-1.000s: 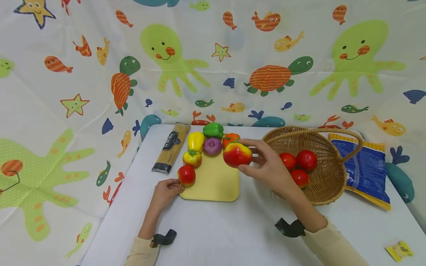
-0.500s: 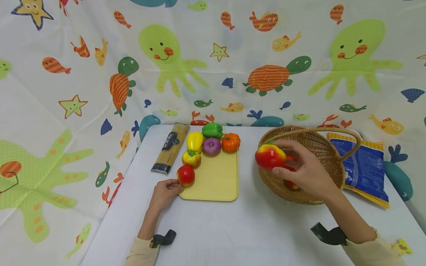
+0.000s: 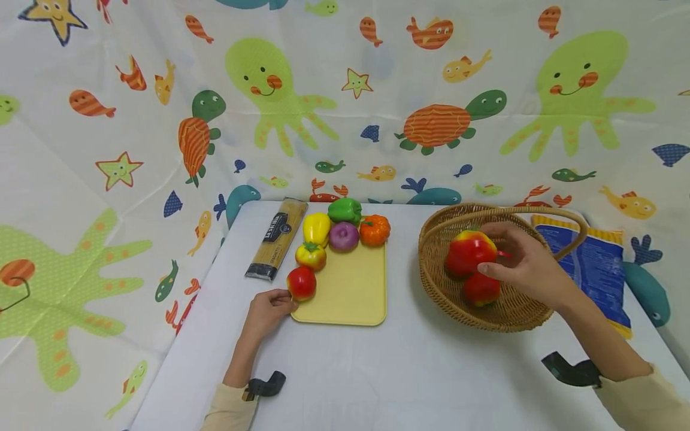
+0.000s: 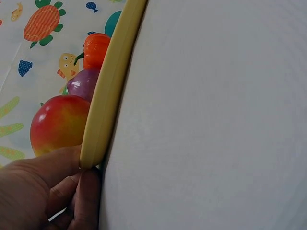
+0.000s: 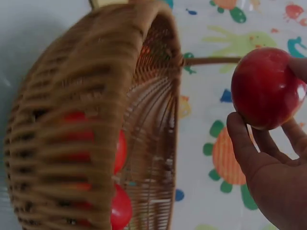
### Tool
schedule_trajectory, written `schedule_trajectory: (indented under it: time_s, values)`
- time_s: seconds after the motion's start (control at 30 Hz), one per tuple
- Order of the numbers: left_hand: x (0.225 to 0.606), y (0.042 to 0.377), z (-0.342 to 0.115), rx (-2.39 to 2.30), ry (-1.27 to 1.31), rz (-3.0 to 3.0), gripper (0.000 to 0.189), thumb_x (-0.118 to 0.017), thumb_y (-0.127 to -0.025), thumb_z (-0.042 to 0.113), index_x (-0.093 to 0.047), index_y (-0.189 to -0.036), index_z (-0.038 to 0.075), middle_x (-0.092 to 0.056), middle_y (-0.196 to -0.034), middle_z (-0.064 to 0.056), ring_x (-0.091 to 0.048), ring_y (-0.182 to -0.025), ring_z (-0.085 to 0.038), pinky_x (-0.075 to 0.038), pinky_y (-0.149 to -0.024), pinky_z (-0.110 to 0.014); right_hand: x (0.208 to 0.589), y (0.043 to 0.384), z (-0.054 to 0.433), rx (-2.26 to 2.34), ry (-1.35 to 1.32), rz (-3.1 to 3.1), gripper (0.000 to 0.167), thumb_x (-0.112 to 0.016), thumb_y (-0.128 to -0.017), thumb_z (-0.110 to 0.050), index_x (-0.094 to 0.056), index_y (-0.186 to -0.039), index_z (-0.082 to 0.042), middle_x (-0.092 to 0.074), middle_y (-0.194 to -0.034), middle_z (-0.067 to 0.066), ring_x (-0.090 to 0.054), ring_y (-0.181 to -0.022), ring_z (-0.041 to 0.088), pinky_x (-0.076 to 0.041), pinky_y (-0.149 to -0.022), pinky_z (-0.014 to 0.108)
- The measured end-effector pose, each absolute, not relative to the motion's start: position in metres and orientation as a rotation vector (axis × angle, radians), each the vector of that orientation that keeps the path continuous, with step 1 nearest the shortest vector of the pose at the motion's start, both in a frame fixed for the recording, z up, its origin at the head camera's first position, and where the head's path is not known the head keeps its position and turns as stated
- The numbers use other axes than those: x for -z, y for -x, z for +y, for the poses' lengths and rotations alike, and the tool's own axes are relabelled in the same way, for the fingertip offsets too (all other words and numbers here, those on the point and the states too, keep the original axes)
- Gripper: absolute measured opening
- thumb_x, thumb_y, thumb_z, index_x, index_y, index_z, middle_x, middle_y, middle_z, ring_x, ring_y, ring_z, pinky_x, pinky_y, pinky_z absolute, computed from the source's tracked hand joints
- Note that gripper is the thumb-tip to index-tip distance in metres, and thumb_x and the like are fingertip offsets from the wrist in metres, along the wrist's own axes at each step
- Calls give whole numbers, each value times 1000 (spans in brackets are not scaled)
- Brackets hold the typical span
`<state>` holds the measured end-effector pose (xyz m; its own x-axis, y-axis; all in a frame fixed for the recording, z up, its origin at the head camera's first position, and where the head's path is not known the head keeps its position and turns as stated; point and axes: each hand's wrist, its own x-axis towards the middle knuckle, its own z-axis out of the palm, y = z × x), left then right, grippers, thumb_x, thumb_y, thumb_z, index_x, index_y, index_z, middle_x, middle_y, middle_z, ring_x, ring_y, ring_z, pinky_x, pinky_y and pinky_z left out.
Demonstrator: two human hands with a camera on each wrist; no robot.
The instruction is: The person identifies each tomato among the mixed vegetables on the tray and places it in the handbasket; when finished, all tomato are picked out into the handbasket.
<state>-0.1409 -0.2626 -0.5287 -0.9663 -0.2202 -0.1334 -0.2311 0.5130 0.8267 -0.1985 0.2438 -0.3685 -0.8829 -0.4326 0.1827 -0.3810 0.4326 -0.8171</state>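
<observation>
My right hand (image 3: 530, 269) holds a glossy red-and-yellow fruit (image 3: 474, 246) by its sides, over the wicker basket (image 3: 514, 311). Fingers and thumb curve round the fruit (image 5: 266, 88) in the right wrist view, where it is above the basket's rim (image 5: 112, 143). Red fruit (image 3: 481, 289) lies in the basket, partly hidden by the held one. My left hand (image 3: 268, 312) pinches the near left corner of a yellow tray (image 3: 350, 293), thumb on top and fingers below, seen in the left wrist view. Beside the thumb sits a red-and-yellow fruit (image 4: 60, 124).
Along the tray's left and back edges lie a yellow pepper (image 3: 316, 229), a purple onion (image 3: 344, 236), a green pepper (image 3: 345, 211) and an orange pumpkin (image 3: 374, 230). A spaghetti pack (image 3: 277, 239) lies left of the tray. A blue bag (image 3: 598, 281) lies behind the basket's right side.
My right hand has carried the red-and-yellow fruit rightward from beside the tray to over the basket. My left hand has stayed at the tray's corner.
</observation>
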Motion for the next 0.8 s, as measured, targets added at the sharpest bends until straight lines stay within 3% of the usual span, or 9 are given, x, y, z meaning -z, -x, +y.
schedule_trajectory:
  time_s: [0.07,0.17,0.27,0.33,0.43,0.57,0.67,0.8]
  values:
    - [529,141,-263,-1495,406,2721,32,-77,-84,16,-71,-110,-2,-70,-91,-6,-66,-81,-18,-56,-75,-30,368,206,249,1442,671,2612,58,-73,-91,-14,-44,-141,-12,-51,-133,8,-52,-122,36,-54,-81,25]
    - [530,141,-263,-1496,409,2720,33,-77,-84,16,-71,-110,-2,-70,-91,-5,-66,-81,-18,-55,-75,-30,368,217,256,1363,558,2618,61,-70,-93,-25,-40,-144,-11,-48,-139,13,-45,-128,45,-54,-87,41]
    - [531,141,-263,-1496,407,2717,33,-77,-83,17,-71,-110,-2,-70,-91,-5,-66,-81,-18,-55,-75,-30,368,229,262,1286,463,2624,69,-67,-94,-36,-35,-147,-6,-43,-144,20,-41,-131,49,-48,-91,59]
    - [531,141,-263,-1495,406,2716,33,-77,-84,17,-71,-110,-1,-70,-91,-5,-66,-82,-18,-56,-76,-30,369,237,265,1256,423,2615,76,-66,-94,-41,-31,-149,-2,-39,-147,25,-37,-132,51,-44,-92,63]
    - [530,142,-262,-1491,408,2719,33,-78,-83,16,-71,-111,-1,-70,-91,-5,-66,-82,-18,-56,-76,-30,372,250,267,1248,381,2604,81,-66,-93,-46,-29,-153,-6,-39,-147,24,-35,-134,49,-42,-94,64]
    - [527,141,-261,-1483,405,2739,34,-78,-83,16,-71,-111,-1,-70,-91,-6,-66,-81,-19,-56,-75,-31,376,266,267,1331,399,2564,71,-67,-93,-43,-35,-152,-24,-45,-144,14,-41,-131,43,-43,-95,61]
    - [526,140,-261,-1471,403,2753,35,-77,-82,16,-71,-112,-2,-70,-91,-6,-66,-81,-19,-56,-74,-31,379,278,266,1395,420,2536,62,-67,-94,-39,-39,-149,-31,-46,-140,7,-48,-124,35,-45,-93,50]
    - [525,140,-261,-1464,407,2756,35,-77,-83,16,-71,-112,-3,-70,-90,-6,-66,-81,-19,-55,-73,-30,384,292,263,1409,452,2546,60,-66,-95,-35,-41,-148,-27,-48,-137,6,-51,-116,27,-46,-89,35]
